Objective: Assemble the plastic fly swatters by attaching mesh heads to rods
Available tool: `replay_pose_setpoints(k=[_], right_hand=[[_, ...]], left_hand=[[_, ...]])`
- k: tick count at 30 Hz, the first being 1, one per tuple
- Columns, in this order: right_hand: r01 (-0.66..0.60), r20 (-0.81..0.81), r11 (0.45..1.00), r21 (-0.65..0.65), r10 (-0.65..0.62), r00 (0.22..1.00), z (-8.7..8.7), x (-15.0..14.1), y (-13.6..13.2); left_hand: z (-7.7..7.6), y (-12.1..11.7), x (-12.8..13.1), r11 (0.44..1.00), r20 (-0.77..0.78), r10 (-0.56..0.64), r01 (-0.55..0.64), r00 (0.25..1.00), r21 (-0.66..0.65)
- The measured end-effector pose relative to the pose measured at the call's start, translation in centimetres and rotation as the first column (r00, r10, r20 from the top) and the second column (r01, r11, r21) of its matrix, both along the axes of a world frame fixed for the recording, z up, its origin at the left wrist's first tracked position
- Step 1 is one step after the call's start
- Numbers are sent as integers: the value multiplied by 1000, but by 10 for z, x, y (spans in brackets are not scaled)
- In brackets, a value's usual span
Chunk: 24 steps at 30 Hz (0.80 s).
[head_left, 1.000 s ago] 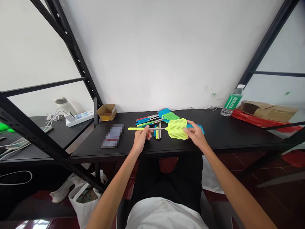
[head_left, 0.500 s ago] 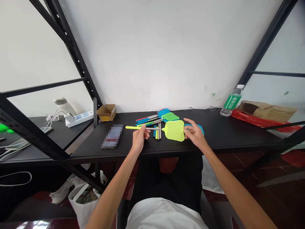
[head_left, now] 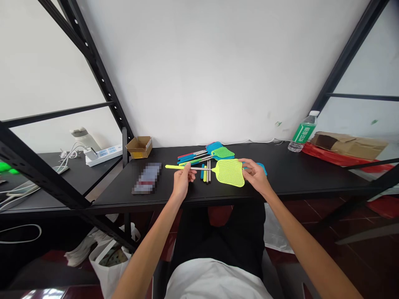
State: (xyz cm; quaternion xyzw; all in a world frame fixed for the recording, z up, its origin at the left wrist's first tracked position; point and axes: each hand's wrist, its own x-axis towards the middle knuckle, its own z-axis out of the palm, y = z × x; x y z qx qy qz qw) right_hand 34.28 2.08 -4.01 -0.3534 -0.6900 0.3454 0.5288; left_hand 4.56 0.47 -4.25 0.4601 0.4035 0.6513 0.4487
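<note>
A yellow-green fly swatter (head_left: 230, 172) is held level above the desk, its perforated head to the right. My left hand (head_left: 183, 178) is closed around it where the handle meets the thin metal rod. At the far edge of the head, my right hand (head_left: 254, 175) pinches the plastic between thumb and fingers. Below the rod lie loose metal rods (head_left: 209, 172) and short blue and yellow handles (head_left: 205, 173). Behind, a pile of fly swatters (head_left: 222, 152) in blue, green and red rests on the desk. Blue swatter heads (head_left: 264, 167) are partly hidden behind my right hand.
A blurred flat rectangular item (head_left: 147, 178) lies to the left, with an open cardboard box (head_left: 139, 147) behind it. A water bottle (head_left: 304, 131) and a brown package on red plastic (head_left: 349, 145) are at the right. Black shelf posts (head_left: 102, 79) frame both sides.
My right hand's raised index finger has come down onto the swatter head's edge. The head has tilted slightly, its right side lower and further right. My left hand has hardly moved.
</note>
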Motion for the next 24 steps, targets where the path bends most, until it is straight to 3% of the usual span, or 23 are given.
replay_pose_setpoints(k=[24], right_hand=[[45, 49, 998, 51, -47, 998, -6, 3, 7]], left_hand=[[6, -5, 2, 1000, -33, 2, -1, 999, 5]])
